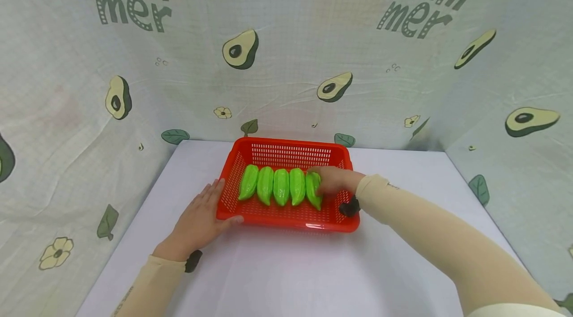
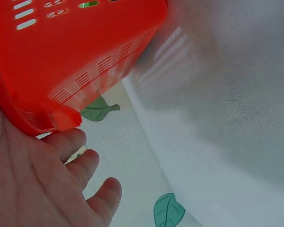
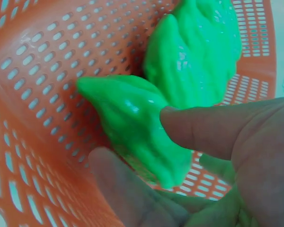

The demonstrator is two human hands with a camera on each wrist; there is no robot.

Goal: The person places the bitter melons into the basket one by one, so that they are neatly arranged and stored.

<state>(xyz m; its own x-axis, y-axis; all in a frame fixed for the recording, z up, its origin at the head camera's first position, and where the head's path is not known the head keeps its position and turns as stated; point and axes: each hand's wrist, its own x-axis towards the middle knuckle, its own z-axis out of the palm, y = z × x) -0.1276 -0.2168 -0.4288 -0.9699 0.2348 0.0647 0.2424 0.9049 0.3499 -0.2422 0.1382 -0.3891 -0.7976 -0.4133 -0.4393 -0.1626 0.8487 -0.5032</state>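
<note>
A red plastic basket (image 1: 277, 220) holds a row of several glossy, bright green ridged vegetables (image 1: 281, 187) with pointed ends, their kind unclear. My left hand (image 1: 199, 220) rests at the basket's left front corner, fingers fairly straight along the outside and thumb on the front rim. Inside the basket's right part, my right hand (image 1: 333, 181) holds the rightmost green vegetable (image 3: 132, 113). In the right wrist view the thumb (image 3: 199, 127) touches one side of it and a finger lies along the other. Part of that vegetable's far end is hidden by the hand.
The basket stands on a white table (image 1: 277, 277) near its back edge. A pale cloth (image 1: 286, 48) printed with avocados, leaves and lettering rises behind and on both sides. The basket's slotted back wall (image 1: 291, 155) stands behind the row.
</note>
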